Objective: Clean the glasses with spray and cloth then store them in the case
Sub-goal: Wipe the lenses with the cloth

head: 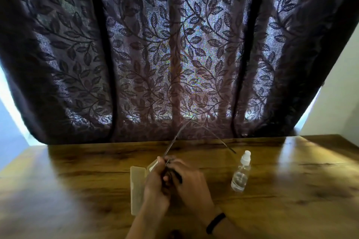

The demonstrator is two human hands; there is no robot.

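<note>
Both my hands hold the glasses (175, 139) above the wooden table, their thin temple arms pointing away from me toward the curtain. My left hand (155, 184) and my right hand (189, 182) are curled together round the front of the frame; the lenses are hidden between my fingers. A dark bit of cloth (177, 177) seems pinched between the hands. The pale, open glasses case (137, 188) lies on the table just left of and under my left hand. A clear spray bottle (241, 172) with a white cap stands upright to the right of my hands.
The wooden table (291, 190) stretches wide on both sides. A dark leaf-patterned curtain (174, 54) hangs along its far edge. A white wall (338, 103) stands at the right. My right wrist wears a black band (215, 222).
</note>
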